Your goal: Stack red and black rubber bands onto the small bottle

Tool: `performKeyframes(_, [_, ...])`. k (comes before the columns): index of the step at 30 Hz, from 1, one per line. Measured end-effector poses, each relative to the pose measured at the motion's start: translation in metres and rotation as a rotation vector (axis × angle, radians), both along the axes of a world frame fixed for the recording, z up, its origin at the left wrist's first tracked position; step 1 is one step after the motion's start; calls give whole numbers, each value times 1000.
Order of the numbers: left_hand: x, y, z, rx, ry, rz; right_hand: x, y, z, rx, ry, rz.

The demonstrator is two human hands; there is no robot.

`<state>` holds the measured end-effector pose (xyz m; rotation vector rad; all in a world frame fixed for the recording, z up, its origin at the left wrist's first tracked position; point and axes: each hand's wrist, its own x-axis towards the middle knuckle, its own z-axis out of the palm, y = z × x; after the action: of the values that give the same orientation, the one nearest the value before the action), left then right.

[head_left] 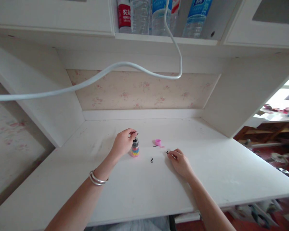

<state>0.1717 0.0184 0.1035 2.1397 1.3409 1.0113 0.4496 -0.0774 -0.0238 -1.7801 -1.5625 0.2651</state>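
A small clear jar [135, 149] packed with layers of coloured elastic bands stands on the white desk [144, 186]. My left hand [123, 142] hovers over its mouth, fingers pinched on a small black elastic band. My right hand [179, 162] rests on the desk to the right, fingertips pinched on another tiny black band [167, 152]. One loose black band [151, 159] lies between the hands. The jar's pink lid [158, 142] lies behind it, with a further black band beside it. Silver bangles [97, 178] circle my left wrist.
A white cable [106, 72] hangs across the alcove above the desk. Water bottles [159, 16] stand on the shelf overhead. White side panels close in the desk at left and right. Floral wallpaper lines the back. Cluttered floor shows at the right.
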Motion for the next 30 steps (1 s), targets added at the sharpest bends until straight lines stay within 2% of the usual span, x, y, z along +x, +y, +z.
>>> performKeyframes(4, [-4,-1,-2,19,51,-8,0,-1,1,-7,3,-2])
performKeyframes(12, [-12,-6,6,111,149,-30,-1,-2,3,-19,2,-8])
performKeyframes(17, [-14,-6,5,85,196,-64,-4,-2,6,-23,10,-15])
performKeyframes(23, [-15,-2,0,-39,68,-57,-1,-2,4,-24,22,-16])
performKeyframes(27, [-16,2,7,-22,-50,-53,-3,1,1,6,60,-30])
performKeyframes(30, [-24,2,8,18,-88,23,-21,4,15,75,125,11])
